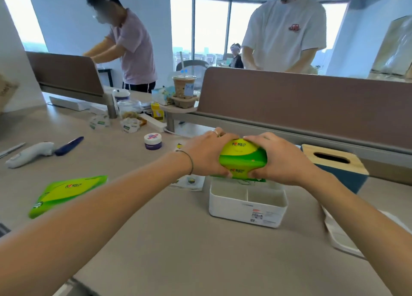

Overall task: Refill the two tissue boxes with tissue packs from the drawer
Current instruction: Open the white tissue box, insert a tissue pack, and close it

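Both hands squeeze a green and yellow tissue pack point(242, 157) so that it bulges upward. My left hand point(206, 154) grips its left end and my right hand point(278, 159) grips its right end. The pack hangs just above the far part of an open white tissue box point(247, 203), whose near side shows two small compartments. A second green tissue pack point(66, 193) lies flat on the desk at the left. To the right stands a blue tissue box point(338, 168) with a wooden slotted lid on it.
A white lid point(343, 235) lies at the right desk edge. A white controller point(31, 154), a blue pen point(69, 146), a small purple jar point(153, 141) and several snack packets point(131, 125) lie at the back left. A brown divider point(301, 99) runs behind; two people stand beyond.
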The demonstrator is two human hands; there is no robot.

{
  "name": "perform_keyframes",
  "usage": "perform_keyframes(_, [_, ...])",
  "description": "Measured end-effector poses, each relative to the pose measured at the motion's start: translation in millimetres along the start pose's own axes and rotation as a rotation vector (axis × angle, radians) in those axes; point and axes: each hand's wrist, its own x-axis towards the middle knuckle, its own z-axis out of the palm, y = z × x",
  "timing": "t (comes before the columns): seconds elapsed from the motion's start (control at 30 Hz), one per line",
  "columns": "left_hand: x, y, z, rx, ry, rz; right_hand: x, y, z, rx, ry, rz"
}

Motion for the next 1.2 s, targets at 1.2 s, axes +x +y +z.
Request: perform_keyframes(1.2, [44,110,41,-0.154,0.105,0.070,-73,84,4,0.192,0.095,0.203])
